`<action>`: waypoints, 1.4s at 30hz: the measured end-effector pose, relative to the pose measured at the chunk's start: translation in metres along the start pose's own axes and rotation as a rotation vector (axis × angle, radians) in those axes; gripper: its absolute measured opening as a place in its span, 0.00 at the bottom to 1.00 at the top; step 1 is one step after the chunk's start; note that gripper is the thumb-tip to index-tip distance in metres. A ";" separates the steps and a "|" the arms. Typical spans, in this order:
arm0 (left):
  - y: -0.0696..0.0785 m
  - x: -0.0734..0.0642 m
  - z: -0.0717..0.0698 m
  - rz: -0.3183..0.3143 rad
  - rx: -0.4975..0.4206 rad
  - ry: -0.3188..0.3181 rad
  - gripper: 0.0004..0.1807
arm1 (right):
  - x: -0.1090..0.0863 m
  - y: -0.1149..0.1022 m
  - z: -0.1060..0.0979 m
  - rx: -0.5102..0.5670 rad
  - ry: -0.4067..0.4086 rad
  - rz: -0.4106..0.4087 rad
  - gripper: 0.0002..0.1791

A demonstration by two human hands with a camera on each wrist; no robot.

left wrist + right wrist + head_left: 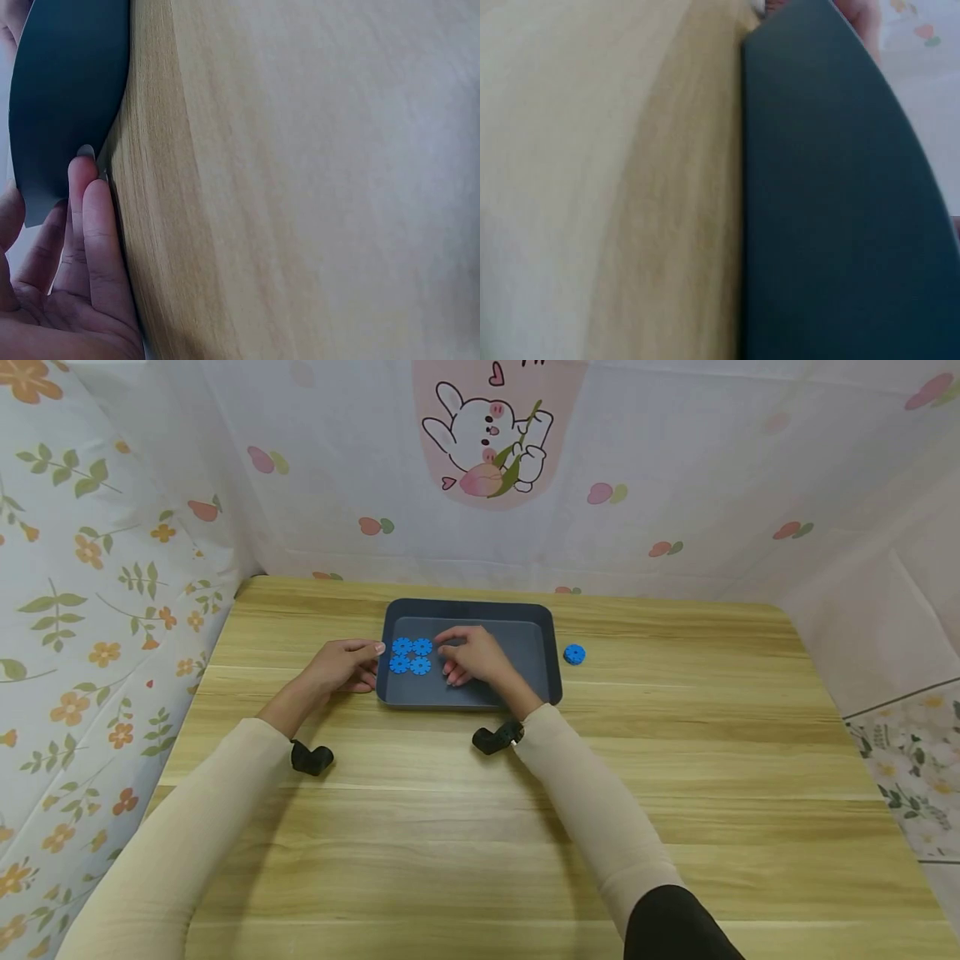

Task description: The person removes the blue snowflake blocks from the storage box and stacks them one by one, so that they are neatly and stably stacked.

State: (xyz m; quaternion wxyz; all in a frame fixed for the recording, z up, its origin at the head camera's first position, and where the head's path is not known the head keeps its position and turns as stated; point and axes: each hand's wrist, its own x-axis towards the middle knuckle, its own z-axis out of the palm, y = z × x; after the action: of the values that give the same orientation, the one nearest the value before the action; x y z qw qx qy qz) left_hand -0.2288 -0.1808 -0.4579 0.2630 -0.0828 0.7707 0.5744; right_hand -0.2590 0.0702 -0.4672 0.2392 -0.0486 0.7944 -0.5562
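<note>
Pale sleeves (592, 802) nearest, angled in from 5 and 7 o'clock. Four blue discs (397, 645), two by two — inside grey tray (521, 647), toward its 9 o'clock end. Left hand (341, 667) at tray's 9 o'clock, pinching wall between thumb and fingers. Right hand (474, 656) over tray, just off discs' 3 o'clock — thumb and forefinger slightly apart, other fingers loosely bent. Blue disc stack (574, 654) outside, near tray's 3 o'clock. Wooden table (675, 735) beneath, printed curtain (307, 510) at 12.
</note>
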 end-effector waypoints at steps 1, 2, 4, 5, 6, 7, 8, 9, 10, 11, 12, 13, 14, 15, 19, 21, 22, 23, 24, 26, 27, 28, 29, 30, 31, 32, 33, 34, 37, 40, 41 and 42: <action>-0.002 0.002 0.000 0.005 0.003 0.003 0.28 | 0.000 0.000 0.002 0.000 -0.010 0.001 0.14; -0.002 0.002 0.000 0.009 0.007 0.005 0.28 | 0.001 0.000 0.003 -0.004 -0.019 -0.001 0.14; -0.003 0.002 0.001 0.014 0.012 0.004 0.29 | 0.002 0.000 0.006 -0.007 -0.034 0.003 0.14; -0.003 0.003 0.001 0.016 0.012 0.003 0.29 | 0.002 0.000 0.007 -0.008 -0.039 0.007 0.14; -0.003 0.003 0.001 0.018 0.012 0.001 0.30 | 0.002 0.000 0.008 -0.009 -0.042 0.010 0.14; -0.003 0.003 0.002 0.017 0.012 0.000 0.30 | 0.002 0.000 0.009 -0.014 -0.044 0.014 0.14; -0.002 0.004 0.002 0.017 0.012 -0.001 0.30 | 0.001 0.000 0.010 -0.021 -0.046 0.018 0.14; -0.002 0.004 0.002 0.015 0.012 0.000 0.30 | 0.002 0.001 0.011 -0.027 -0.047 0.021 0.14; -0.002 0.004 0.002 0.014 0.011 0.001 0.29 | 0.002 0.001 0.011 -0.035 -0.048 0.024 0.14; -0.002 0.005 0.002 0.011 0.009 0.003 0.29 | 0.002 0.001 0.012 -0.045 -0.049 0.023 0.14; -0.001 0.005 0.002 0.009 0.006 0.003 0.29 | 0.002 0.001 0.013 -0.056 -0.050 0.022 0.14; -0.001 0.005 0.002 0.006 0.004 0.002 0.29 | 0.003 0.001 0.014 -0.070 -0.051 0.018 0.14; -0.001 0.004 0.002 0.002 0.002 0.003 0.29 | 0.003 0.001 0.014 -0.084 -0.052 0.016 0.14; 0.000 0.004 0.002 -0.002 -0.001 0.002 0.29 | 0.004 0.000 0.015 -0.099 -0.053 0.012 0.14; 0.005 0.001 0.001 -0.017 -0.010 -0.007 0.28 | 0.005 -0.002 0.018 -0.179 -0.051 0.011 0.14; 0.008 -0.001 0.002 -0.022 -0.009 -0.012 0.27 | 0.005 -0.003 0.020 -0.215 -0.050 0.018 0.15; 0.009 -0.002 0.002 -0.023 -0.010 -0.015 0.27 | 0.004 -0.004 0.021 -0.231 -0.048 0.023 0.15; 0.010 -0.002 0.002 -0.023 -0.009 -0.017 0.27 | 0.004 -0.005 0.021 -0.246 -0.046 0.027 0.15; 0.010 -0.002 0.002 -0.023 -0.009 -0.018 0.27 | 0.004 -0.006 0.022 -0.258 -0.045 0.030 0.16; 0.009 -0.002 0.002 -0.019 -0.010 -0.016 0.27 | 0.004 -0.007 0.022 -0.275 -0.044 0.038 0.16; 0.008 -0.001 0.002 -0.016 -0.011 -0.016 0.27 | 0.004 -0.007 0.023 -0.284 -0.043 0.040 0.16; 0.006 0.000 0.002 -0.013 -0.010 -0.014 0.28 | 0.004 -0.007 0.023 -0.293 -0.045 0.041 0.17; 0.005 0.001 0.002 -0.009 -0.007 -0.011 0.28 | 0.004 -0.007 0.023 -0.299 -0.046 0.040 0.17; 0.004 0.002 0.002 -0.005 -0.004 -0.008 0.29 | 0.003 -0.007 0.024 -0.304 -0.048 0.040 0.17; 0.003 0.002 0.002 -0.002 0.002 -0.004 0.29 | 0.004 -0.007 0.024 -0.308 -0.050 0.038 0.17; 0.002 0.003 0.002 0.001 0.006 -0.001 0.29 | 0.004 -0.007 0.024 -0.311 -0.052 0.035 0.17; 0.001 0.003 0.001 0.003 0.009 0.002 0.29 | 0.004 -0.007 0.024 -0.311 -0.053 0.030 0.17; 0.000 0.003 0.001 0.004 0.011 0.006 0.29 | 0.004 -0.007 0.024 -0.311 -0.056 0.026 0.16; -0.002 0.003 0.001 0.007 0.014 0.011 0.29 | 0.003 -0.006 0.025 -0.308 -0.068 0.013 0.14; -0.002 0.002 0.001 0.009 0.013 0.012 0.29 | 0.003 -0.005 0.024 -0.299 -0.088 0.008 0.12; -0.002 0.002 0.001 0.008 0.012 0.013 0.29 | 0.002 -0.005 0.023 -0.285 -0.098 0.013 0.11; -0.002 0.002 0.002 0.007 0.011 0.014 0.29 | 0.002 -0.005 0.023 -0.272 -0.111 0.022 0.10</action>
State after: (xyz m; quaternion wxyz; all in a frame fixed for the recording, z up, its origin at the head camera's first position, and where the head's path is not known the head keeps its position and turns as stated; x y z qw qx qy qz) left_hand -0.2288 -0.1797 -0.4607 0.2560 -0.0828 0.7760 0.5705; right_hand -0.2518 0.0482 -0.4691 0.2798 -0.1027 0.8485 -0.4372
